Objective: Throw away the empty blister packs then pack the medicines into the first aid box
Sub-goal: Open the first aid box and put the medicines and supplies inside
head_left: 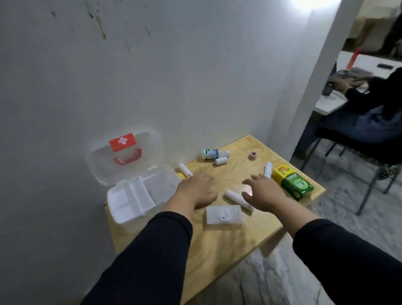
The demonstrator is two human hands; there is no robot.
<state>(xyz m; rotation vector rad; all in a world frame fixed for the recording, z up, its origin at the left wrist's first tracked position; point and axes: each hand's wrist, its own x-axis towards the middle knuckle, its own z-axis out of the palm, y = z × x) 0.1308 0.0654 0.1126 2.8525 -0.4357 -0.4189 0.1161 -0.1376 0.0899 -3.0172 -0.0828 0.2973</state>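
The clear first aid box (pixel 137 196) stands open at the table's left, its lid with a red cross label leaning on the wall. My left hand (pixel 197 189) hovers palm down just right of the box, holding nothing. My right hand (pixel 261 191) is spread over the table's middle, fingers apart, over a white tube (pixel 234 197). A white flat pack (pixel 223 214) lies in front of both hands. A green and yellow medicine carton (pixel 293 181), a white bottle (pixel 212 153), white tubes (pixel 184 169) (pixel 268 169) (pixel 221 160) and a small pink tape roll (pixel 253 153) lie around.
The small wooden table (pixel 222 243) stands against a white wall, a white pillar at its far right corner. Beyond the pillar a person in dark clothes sits on a chair (pixel 365 149) at another table. Grey floor lies right of and in front of the table.
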